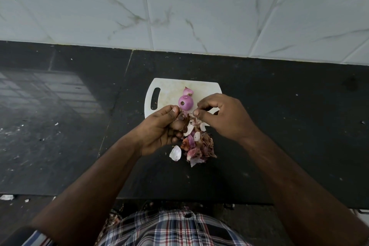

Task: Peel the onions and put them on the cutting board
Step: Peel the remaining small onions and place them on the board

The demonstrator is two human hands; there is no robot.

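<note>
Onion (pixel 179 124) gripped in left hand (pixel 159 132), right hand (pixel 223 116) pinching its skin, two peeled onions (pixel 186 102) on board (pixel 169 90), peels (pixel 196 146) at board's near edge.

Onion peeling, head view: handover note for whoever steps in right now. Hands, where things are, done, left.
Left hand: grips a partly peeled onion, brown skin still on it, over the near edge of the cutting board.
Right hand: fingertips pinch at loose skin on that onion.
Done: two peeled onions on the board, a larger one and a smaller one just behind it, apparently touching.
Pile of peels lies on the black counter just in front of the board.
Left: finish stripping the held onion and set it on the board. No other unpeeled onions are in view.
</note>
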